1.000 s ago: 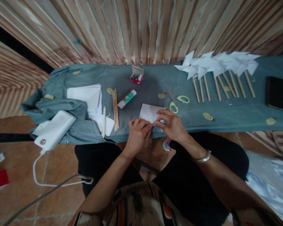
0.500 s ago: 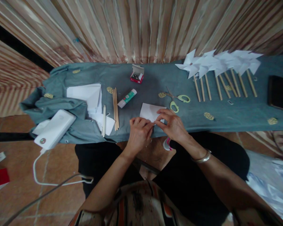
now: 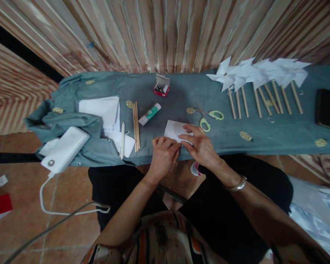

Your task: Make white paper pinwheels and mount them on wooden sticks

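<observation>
A small white sheet of paper (image 3: 172, 128) lies at the front edge of the cloth-covered table, under both hands. My left hand (image 3: 164, 151) is closed at its near left edge, thumb and fingers pressed on the paper. My right hand (image 3: 199, 143) pinches the near edge with thumb and index finger close to the left thumb, its other fingers resting over the sheet. The fingers hide the near edge. Just right of the paper are scissors (image 3: 205, 123) with pale green handles. A glue stick (image 3: 150, 114) lies to the left.
Wooden sticks (image 3: 136, 128), a white pen (image 3: 122, 141), stacked paper (image 3: 100, 110) and a white power bank (image 3: 66, 149) with a cable are at left. A red box of pins (image 3: 161, 88) stands behind. Several paper pinwheels (image 3: 260, 75) and a dark phone (image 3: 328, 109) lie at right.
My right fingers have shifted slightly over the paper, spreading a little. Both hands stay at its near edge. The whole view has moved slightly.
</observation>
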A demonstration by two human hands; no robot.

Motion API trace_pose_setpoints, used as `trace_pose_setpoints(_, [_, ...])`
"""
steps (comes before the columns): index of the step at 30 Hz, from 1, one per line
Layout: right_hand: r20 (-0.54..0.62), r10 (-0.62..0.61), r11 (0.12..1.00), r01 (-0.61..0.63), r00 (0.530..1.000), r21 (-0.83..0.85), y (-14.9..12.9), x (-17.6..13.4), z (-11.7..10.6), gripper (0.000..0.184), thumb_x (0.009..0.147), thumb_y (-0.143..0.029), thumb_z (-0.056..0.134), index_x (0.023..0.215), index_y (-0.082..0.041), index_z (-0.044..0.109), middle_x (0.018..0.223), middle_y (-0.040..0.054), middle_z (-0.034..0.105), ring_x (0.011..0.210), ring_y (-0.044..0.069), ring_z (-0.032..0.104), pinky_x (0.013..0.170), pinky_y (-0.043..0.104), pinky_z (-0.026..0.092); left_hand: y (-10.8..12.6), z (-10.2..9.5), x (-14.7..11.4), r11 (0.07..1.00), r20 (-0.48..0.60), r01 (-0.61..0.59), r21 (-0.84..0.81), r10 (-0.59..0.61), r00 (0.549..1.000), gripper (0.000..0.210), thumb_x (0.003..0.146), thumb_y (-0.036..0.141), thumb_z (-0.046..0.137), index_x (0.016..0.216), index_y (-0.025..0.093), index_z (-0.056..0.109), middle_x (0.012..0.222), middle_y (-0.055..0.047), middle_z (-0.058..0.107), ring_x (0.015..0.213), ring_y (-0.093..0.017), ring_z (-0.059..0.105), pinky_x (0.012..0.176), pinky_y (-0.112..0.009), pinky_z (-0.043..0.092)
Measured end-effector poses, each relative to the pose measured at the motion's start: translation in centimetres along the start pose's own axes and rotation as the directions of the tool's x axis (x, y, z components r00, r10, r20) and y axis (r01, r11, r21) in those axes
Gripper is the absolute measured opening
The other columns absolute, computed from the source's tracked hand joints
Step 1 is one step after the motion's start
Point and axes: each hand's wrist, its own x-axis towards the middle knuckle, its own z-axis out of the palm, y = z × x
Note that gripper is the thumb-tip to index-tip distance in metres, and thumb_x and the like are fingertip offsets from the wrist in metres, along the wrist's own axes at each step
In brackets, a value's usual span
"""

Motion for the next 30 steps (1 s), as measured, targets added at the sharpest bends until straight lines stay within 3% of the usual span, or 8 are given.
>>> trace_pose_setpoints(8, [0.051,0.003,1.0,-0.002,0.999,-0.029,-0.3,-0.1,0.1,0.027,0.093,-0.023,0.047,0.106,-0.021,0.071,0.136,0.0107,0.052,0.118,0.028,0.051,0.103,0.051,0.044,0.0,0.1,0.0,1.0,0.005,0.006,-0.004,-0.006,1.0,0.02,0.094,0.024,0.052,0.102,0.021,0.07,0.095,-0.006,0.07,0.094,-0.023,0.055,0.086,-0.043,0.034])
trace_pose_setpoints(14, [0.043,0.024,0.996,-0.02,0.999,-0.092,-0.8,-0.7,0.5,0.033,0.091,-0.014,0.045,0.112,-0.023,0.068,0.147,0.0096,0.045,0.136,0.031,0.038,0.108,0.055,0.036,0.0,0.0,-0.1,1.0,-0.013,0.016,0.002,-0.016,1.0,0.017,0.094,0.025,0.054,0.099,0.021,0.07,0.096,-0.005,0.069,0.097,-0.023,0.055,0.088,-0.044,0.031])
trace_pose_setpoints(20, [0.015,0.0,0.996,0.001,1.0,-0.094,-0.8,-0.8,0.3,0.031,0.092,-0.017,0.044,0.111,-0.023,0.068,0.149,0.0092,0.043,0.14,0.03,0.035,0.11,0.054,0.035,0.0,-0.1,0.0,0.999,-0.013,0.027,0.023,-0.027,1.0,0.015,0.092,0.024,0.057,0.098,0.022,0.07,0.095,-0.005,0.068,0.098,-0.023,0.055,0.089,-0.044,0.03])
trace_pose_setpoints(25, [-0.068,0.031,0.998,-0.035,0.997,-0.056,0.3,-0.3,-0.2,0.029,0.093,-0.027,0.047,0.114,-0.025,0.067,0.148,0.0095,0.043,0.137,0.03,0.042,0.11,0.052,0.037,-0.1,0.1,0.0,0.999,-0.044,-0.003,0.039,0.004,0.999,0.013,0.092,0.024,0.058,0.096,0.023,0.07,0.095,-0.004,0.069,0.096,-0.022,0.056,0.088,-0.044,0.03])
trace_pose_setpoints(30, [-0.094,0.08,0.993,-0.088,0.992,-0.085,1.3,0.4,-1.1,0.036,0.094,-0.026,0.044,0.124,-0.017,0.061,0.138,0.0173,0.055,0.13,0.03,0.05,0.107,0.052,0.042,-1.0,-0.4,0.4,0.996,-0.041,-0.053,0.066,0.056,0.998,0.013,0.092,0.025,0.057,0.094,0.023,0.071,0.095,-0.004,0.069,0.096,-0.022,0.056,0.09,-0.044,0.031])
